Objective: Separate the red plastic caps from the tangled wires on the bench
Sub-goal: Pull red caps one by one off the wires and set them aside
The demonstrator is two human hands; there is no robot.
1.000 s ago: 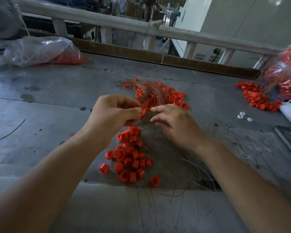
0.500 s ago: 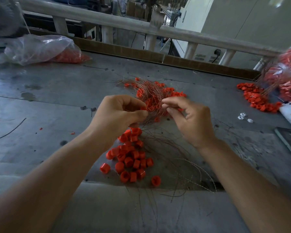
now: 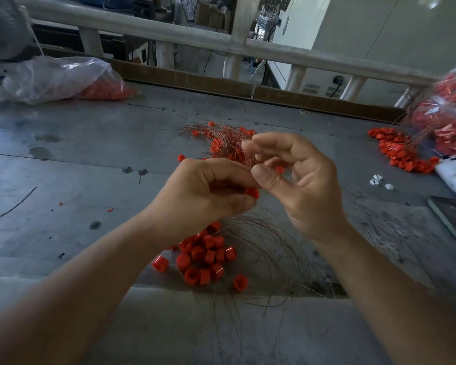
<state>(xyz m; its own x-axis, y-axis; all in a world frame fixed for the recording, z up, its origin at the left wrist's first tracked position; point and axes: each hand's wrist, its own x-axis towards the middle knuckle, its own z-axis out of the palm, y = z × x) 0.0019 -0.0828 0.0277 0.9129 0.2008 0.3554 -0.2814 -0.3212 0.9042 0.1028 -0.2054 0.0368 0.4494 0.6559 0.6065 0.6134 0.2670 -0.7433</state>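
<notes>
Left hand [image 3: 203,196] raised above the middle of the bench [image 3: 90,154], fingers curled in, pinching a red cap [image 3: 252,193] at the tips. Right hand [image 3: 300,185] lifted just beside it, half open, thumb [image 3: 266,177] touching the left forefinger near the cap, remaining fingers loosely arched; whether a wire ran between thumb and fingers could not be told. Behind both hands, toward the far edge, lay the tangled wires [image 3: 227,143] with caps caught among them, partly hidden by the right hand's fingers. One stray cap [image 3: 181,157] sat alone just left of that tangle. Below the hands, at the near edge, rested a heap of loose caps [image 3: 206,255], with two outliers just apart from it on either side. Spread beside and over that heap toward the right: bare wire strands [image 3: 282,262], some reaching past the near edge. At the far left corner sat a clear plastic bag [image 3: 58,77] with red pieces inside. Near the right edge lay another pile of caps [image 3: 400,151], and beyond it a second bag [image 3: 448,114] packed with red pieces, cropped by the frame. Small white bits [image 3: 379,180] lay near the right edge too.
</notes>
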